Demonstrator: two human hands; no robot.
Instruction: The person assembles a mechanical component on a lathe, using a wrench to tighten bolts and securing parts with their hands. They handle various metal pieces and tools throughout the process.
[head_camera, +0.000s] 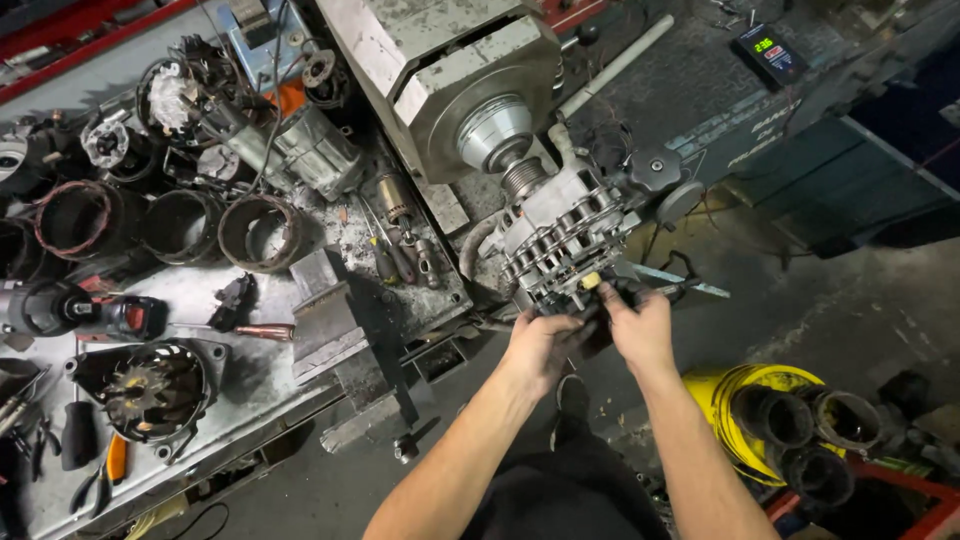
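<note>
You're mid-fitting at frame centre: left hand (540, 345) fingers curled under the alternator (562, 245) on the machine spindle (495, 130); right hand (640, 325) pinches a dark part against it. Next likely needs steady alignment.

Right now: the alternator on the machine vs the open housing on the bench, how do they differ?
The alternator sits mounted on the machine spindle, tilted; the open housing lies loose on the bench. The alternator looks assembled and pale silver, while the housing is dark, grimy and open, its finned rotor showing. The left hand and right hand are on the alternator; nothing touches the housing. Both are round metal castings.
</note>
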